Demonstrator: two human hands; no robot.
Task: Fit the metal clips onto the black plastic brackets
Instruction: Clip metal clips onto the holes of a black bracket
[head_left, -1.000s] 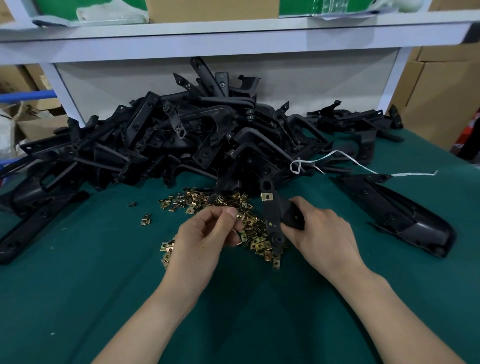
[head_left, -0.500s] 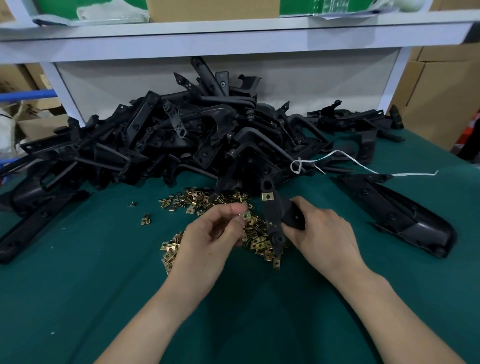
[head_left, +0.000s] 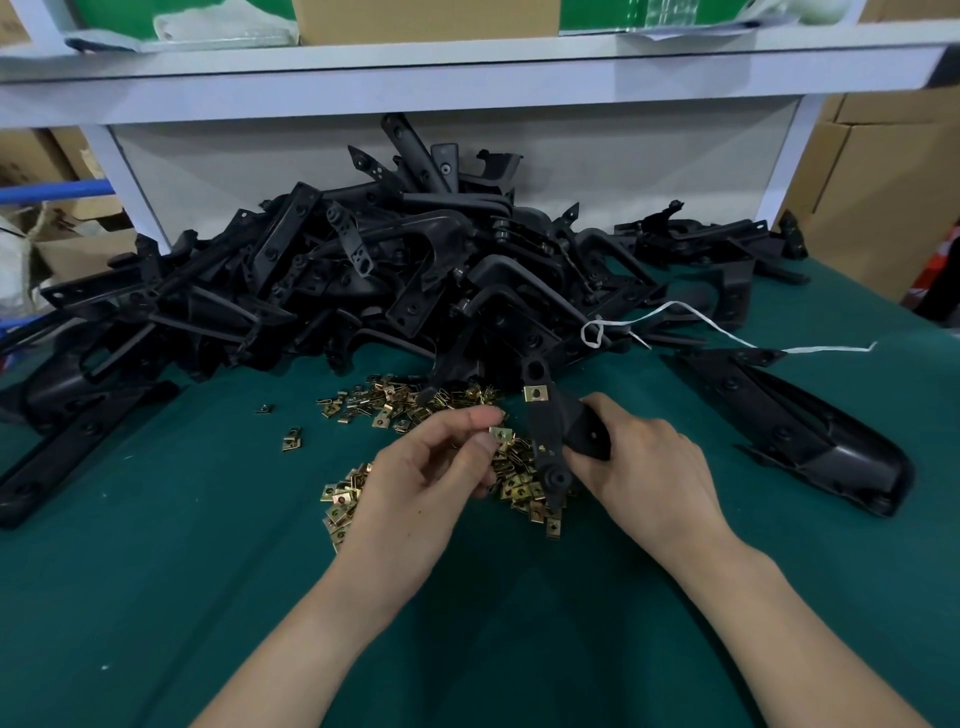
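My right hand (head_left: 644, 467) grips a black plastic bracket (head_left: 558, 434) by its thick side, held over the clip pile. One brass clip (head_left: 536, 393) sits fitted on the bracket's upper arm. My left hand (head_left: 431, 467) pinches a loose metal clip (head_left: 502, 433) between thumb and fingertips, just left of the bracket's middle and apart from it. Beneath both hands lies a scatter of brass clips (head_left: 395, 402) on the green table mat (head_left: 156, 571).
A big heap of black brackets (head_left: 363, 270) fills the back of the table under a white shelf (head_left: 467, 67). One long black part (head_left: 800, 431) lies to the right, with a white string (head_left: 727, 332) above it. Two stray clips (head_left: 292, 439) lie to the left. Cardboard boxes (head_left: 878, 197) stand at far right.
My left hand has lifted a clip out of the pile and carried it rightward toward the bracket. The right hand and bracket have hardly moved.
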